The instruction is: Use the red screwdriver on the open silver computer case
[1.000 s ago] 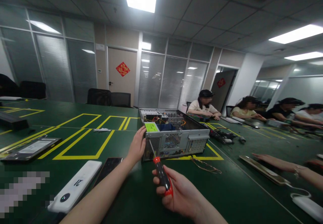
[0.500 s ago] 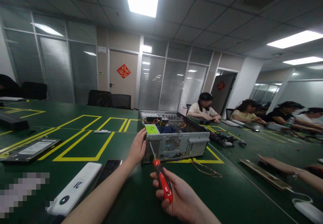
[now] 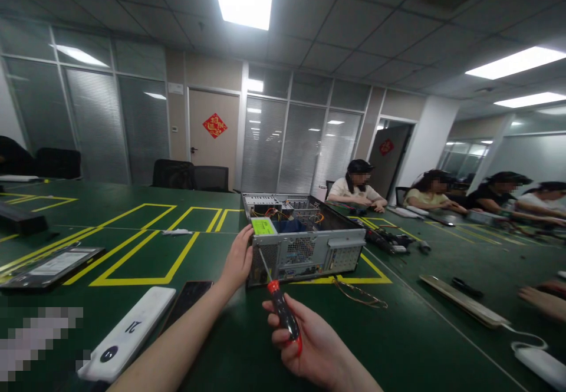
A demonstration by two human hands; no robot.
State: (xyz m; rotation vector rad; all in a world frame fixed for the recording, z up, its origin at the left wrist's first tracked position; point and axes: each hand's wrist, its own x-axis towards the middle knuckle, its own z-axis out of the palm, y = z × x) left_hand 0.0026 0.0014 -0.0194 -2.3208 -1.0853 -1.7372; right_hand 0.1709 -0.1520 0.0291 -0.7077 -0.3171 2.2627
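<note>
My right hand [image 3: 309, 336] is wrapped round the red and black handle of a screwdriver [image 3: 287, 318]. Its thin shaft slants up and left, with the tip at the perforated rear panel of an open computer case [image 3: 305, 253]. Whether the tip sits in a screw, I cannot make out. My left hand [image 3: 239, 255] grips the case's near left corner, thumb towards the rear panel and fingers along the side. Just above those fingers is a power supply with a bright green label [image 3: 263, 227]. Coloured cables and a dark blue part show inside the case.
Left of my arm lie a white device marked 21 [image 3: 132, 327], a dark phone [image 3: 188, 300] and a hard drive [image 3: 57, 265]. To the right are a pair of glasses [image 3: 360, 293], a phone [image 3: 462, 300] and a co-worker's hand [image 3: 543, 303]. Other people sit farther along the table.
The screwdriver handle has turned in my right hand, its black side now showing where red was. At the right, the co-worker's hand has drawn back, uncovering a dark object beside the phone.
</note>
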